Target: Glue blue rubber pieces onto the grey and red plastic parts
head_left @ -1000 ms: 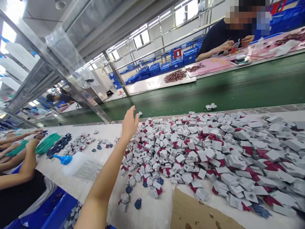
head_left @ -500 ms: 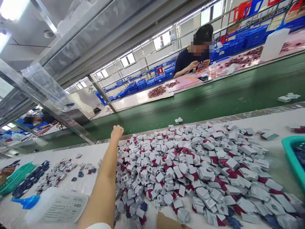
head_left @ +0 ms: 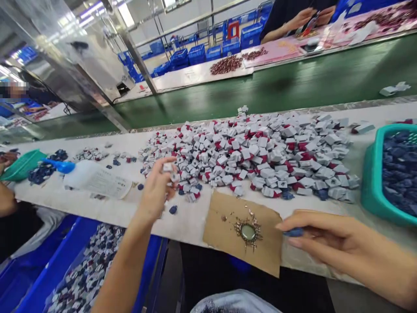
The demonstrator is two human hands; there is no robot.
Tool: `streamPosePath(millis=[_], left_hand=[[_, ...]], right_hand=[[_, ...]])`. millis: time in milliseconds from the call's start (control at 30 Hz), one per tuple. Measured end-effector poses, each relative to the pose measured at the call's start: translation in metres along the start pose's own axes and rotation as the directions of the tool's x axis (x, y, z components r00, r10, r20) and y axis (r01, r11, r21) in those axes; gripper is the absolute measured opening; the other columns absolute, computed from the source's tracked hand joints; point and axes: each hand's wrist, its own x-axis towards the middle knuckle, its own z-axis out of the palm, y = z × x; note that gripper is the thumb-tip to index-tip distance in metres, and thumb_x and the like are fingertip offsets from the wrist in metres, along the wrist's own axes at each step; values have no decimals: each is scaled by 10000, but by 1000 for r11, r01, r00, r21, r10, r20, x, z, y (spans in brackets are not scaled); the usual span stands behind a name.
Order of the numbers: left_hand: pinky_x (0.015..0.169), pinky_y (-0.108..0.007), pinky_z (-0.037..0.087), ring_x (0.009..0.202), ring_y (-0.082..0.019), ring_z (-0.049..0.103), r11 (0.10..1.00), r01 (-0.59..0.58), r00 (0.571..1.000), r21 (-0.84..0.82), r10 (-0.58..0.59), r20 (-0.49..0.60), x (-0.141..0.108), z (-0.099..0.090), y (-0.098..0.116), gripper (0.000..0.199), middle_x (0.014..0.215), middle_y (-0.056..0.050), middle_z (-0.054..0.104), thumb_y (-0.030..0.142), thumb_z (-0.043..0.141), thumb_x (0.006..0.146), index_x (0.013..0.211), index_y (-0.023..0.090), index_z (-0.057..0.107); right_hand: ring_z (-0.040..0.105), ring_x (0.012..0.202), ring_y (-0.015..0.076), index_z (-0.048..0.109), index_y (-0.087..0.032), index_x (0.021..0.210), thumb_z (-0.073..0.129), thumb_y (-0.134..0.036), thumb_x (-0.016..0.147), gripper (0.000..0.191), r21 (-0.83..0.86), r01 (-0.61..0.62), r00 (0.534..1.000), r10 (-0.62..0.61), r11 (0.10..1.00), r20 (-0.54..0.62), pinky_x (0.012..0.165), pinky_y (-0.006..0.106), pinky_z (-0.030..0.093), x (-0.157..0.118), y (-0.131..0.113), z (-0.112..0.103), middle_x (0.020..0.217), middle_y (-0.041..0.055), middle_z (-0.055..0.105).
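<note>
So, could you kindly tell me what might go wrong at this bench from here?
The right hand holds a small dark blue piece close to the glossy blob on the cardboard sheet, so it might pick up a smear. A loose dark blue piece lies beside the white-and-red pile and could get mixed in. The left hand works near the bench edge, so a dropped piece might land in the blue crate.

The workbench (head_left: 185, 217) runs across the view, with a heap of small plastic parts (head_left: 247, 156) at its middle. Before the heap, a cardboard sheet (head_left: 221, 243) overhangs the near edge, a round disc (head_left: 248, 232) on it. Right of the heap sits a plastic tub (head_left: 366, 182) holding more parts. Left of it, a squeeze bottle (head_left: 83, 174) lies against a printed sheet (head_left: 109, 183). A crate (head_left: 65, 256) stands below the bench, left. Behind runs a conveyor belt (head_left: 293, 82), then a second bench (head_left: 182, 76).
</note>
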Motion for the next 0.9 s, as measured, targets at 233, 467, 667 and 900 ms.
streamPosePath(millis=[233,467,667,900], left_hand=[[391,-151,447,572,-101,521,907,311,950,-283,-309,51,-121,37,-57,495,711,-5,555,466,670,805,1193,169,593],[434,-156,505,647,-112,549,833,414,910,-368,-368,189,-131,56,-69,520,743,-10,553,482,715,774,1172,160,626],[455,-154,528,680,-116,587,818,382,923,-429,-320,212,-129,56,-68,455,774,-10,565,447,706,799,1161,179,638],[477,-148,511,629,-129,679,783,400,915,-477,-307,263,-130,59,-65,442,755,-21,660,406,775,747,1098,170,646]], right_hand=[[432,414,68,648,-167,1087,595,-565,828,478,251,-318,928,246,914,280,382,174,391,19,-5,59,610,-19,492],[455,436,76,662,-172,1058,566,-662,833,547,429,-469,882,436,772,179,411,191,404,13,-3,57,631,5,540],[655,648,176,666,-165,1011,608,-595,831,470,39,-200,980,200,979,9,541,262,556,12,4,56,818,83,678],[662,917,183,605,-188,1046,403,-153,968,219,-597,407,906,-391,692,165,663,252,550,7,22,56,1075,83,645]])
